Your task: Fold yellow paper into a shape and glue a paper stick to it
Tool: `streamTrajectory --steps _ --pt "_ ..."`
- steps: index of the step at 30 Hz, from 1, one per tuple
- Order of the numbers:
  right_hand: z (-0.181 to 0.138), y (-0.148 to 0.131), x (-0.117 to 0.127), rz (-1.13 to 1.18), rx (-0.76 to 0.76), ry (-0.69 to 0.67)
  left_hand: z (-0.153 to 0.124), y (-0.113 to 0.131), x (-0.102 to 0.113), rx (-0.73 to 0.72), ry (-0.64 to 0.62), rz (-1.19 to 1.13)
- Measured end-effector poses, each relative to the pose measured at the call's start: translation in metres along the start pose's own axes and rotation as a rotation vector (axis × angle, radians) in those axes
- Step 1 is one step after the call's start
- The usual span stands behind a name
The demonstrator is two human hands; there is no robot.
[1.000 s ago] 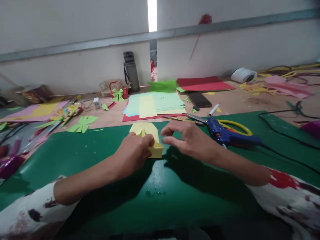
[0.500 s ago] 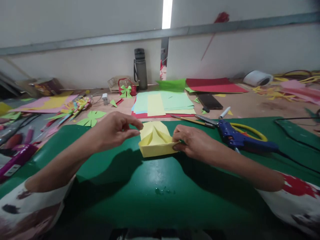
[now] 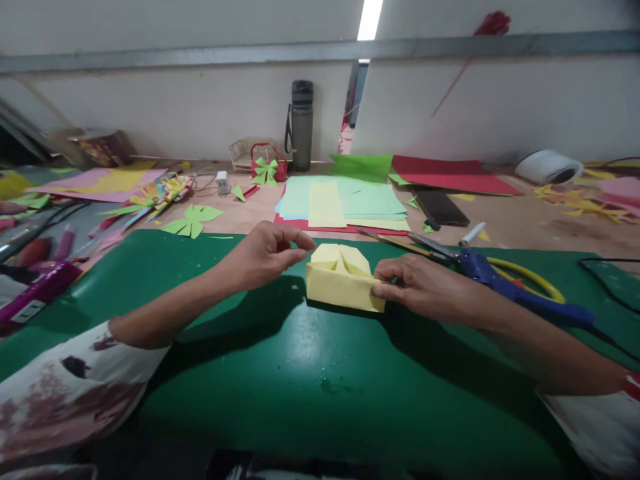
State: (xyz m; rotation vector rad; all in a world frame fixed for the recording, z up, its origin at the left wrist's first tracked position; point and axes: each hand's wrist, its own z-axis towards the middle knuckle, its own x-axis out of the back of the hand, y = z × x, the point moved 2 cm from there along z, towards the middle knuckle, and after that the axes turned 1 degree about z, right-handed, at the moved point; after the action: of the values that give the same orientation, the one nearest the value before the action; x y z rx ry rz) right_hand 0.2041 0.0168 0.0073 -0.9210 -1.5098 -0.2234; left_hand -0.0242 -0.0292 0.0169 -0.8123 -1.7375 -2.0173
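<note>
A folded yellow paper piece lies on the green mat in front of me. My right hand pinches its right corner between thumb and fingers. My left hand hovers just left of the paper's top edge, fingers curled toward the thumb in a pinch, with nothing visible between them.
A blue glue gun with scissors and a yellow cord lies right of my right hand. Stacked coloured sheets, a phone, a grey bottle, green paper bows and a purple tool lie around the mat.
My left hand let go of the yellow paper and moved off to its left. My right hand took hold of the right corner. The view shifted, so everything sits further right.
</note>
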Motion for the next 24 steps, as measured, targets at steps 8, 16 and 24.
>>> streamTrajectory --steps 8,16,24 --pt "-0.005 -0.010 0.000 -0.113 -0.003 0.033 -0.009 0.013 -0.027 -0.112 -0.186 0.261" --pt "-0.010 -0.018 -0.013 -0.249 -0.079 0.010 -0.016 0.012 -0.047 -0.074 -0.265 0.725" --pt "-0.009 -0.024 -0.020 -0.335 -0.129 0.037 -0.025 0.011 -0.058 -0.109 -0.235 0.857"
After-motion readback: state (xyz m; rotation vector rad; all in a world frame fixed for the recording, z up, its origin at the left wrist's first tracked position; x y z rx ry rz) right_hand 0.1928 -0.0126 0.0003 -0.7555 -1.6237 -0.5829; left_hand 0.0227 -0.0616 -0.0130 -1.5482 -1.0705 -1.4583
